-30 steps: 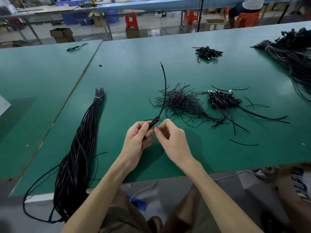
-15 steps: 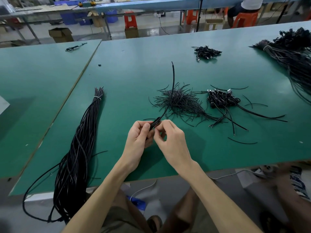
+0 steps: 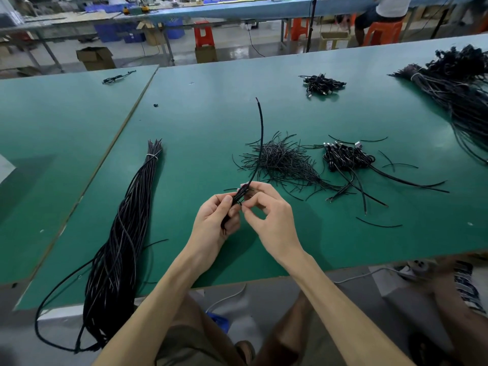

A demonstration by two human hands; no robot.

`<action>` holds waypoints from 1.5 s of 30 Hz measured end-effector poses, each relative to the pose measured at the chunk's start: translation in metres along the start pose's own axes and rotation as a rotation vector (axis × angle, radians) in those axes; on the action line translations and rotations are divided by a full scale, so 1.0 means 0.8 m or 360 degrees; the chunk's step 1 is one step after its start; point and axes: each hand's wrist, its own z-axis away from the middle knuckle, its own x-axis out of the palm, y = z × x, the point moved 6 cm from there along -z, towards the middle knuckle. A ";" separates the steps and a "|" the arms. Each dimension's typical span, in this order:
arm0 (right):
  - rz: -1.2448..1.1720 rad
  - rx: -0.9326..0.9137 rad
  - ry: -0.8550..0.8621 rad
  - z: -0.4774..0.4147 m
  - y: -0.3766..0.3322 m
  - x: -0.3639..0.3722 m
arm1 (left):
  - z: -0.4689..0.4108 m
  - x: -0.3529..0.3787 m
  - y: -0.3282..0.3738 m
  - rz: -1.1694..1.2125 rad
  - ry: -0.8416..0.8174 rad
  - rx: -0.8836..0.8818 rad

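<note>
left hand (image 3: 214,220): fingers curled round the folded cable (image 3: 260,143), low over the worktop (image 3: 211,114) at six o'clock, gripping so the folds can't spring open.
cable: free tail stands up toward twelve o'clock, clear of the working fingers.
right hand (image 3: 272,217): thumb and forefinger pinch a thin strand (image 3: 240,204) at the cable's waist - a tie, i'd judge, though it's too small to be sure.
tie pile (image 3: 280,159): one o'clock from the hands, close for the next pick.
done bundles (image 3: 346,157): two o'clock, kept apart from the ties.
long sheaf (image 3: 124,233): nine o'clock - likely stock, waiting.
</note>
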 end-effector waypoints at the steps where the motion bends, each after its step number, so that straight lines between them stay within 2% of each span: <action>1: -0.0011 0.0016 -0.0003 0.000 0.000 0.000 | 0.000 0.000 -0.001 0.0031 -0.0007 -0.0014; 5: -0.0131 0.0126 0.0023 -0.002 0.006 -0.004 | -0.002 -0.001 0.000 0.0048 -0.0031 0.0015; 12: -0.0425 0.0507 0.0001 -0.003 0.028 -0.002 | -0.002 -0.005 0.002 -0.0073 -0.0015 0.0095; 17: -0.0410 0.0439 -0.0218 -0.006 0.026 0.006 | -0.002 -0.005 0.002 -0.0114 -0.0043 0.0111; 25: -0.0383 0.0580 -0.0298 -0.006 0.031 0.002 | -0.002 -0.004 -0.002 -0.0378 -0.0031 0.0130; 31: 0.0293 0.0250 -0.0065 -0.002 0.011 0.002 | 0.002 0.000 -0.001 -0.0480 0.0079 0.0090; 34: 0.0457 0.0111 0.0020 0.002 0.001 -0.002 | 0.003 0.003 0.000 -0.0616 0.0162 0.0051; 39: 0.0869 -0.0294 0.0122 0.012 -0.027 0.000 | 0.006 0.007 0.003 -0.0832 0.0212 -0.0183; 42: 0.0997 -0.0425 0.0101 0.015 -0.035 0.005 | 0.009 0.001 0.015 -0.0906 0.0062 -0.0331; 45: 0.0860 -0.0333 0.0028 0.012 -0.032 0.006 | 0.015 0.001 0.031 -0.1016 -0.0282 -0.0247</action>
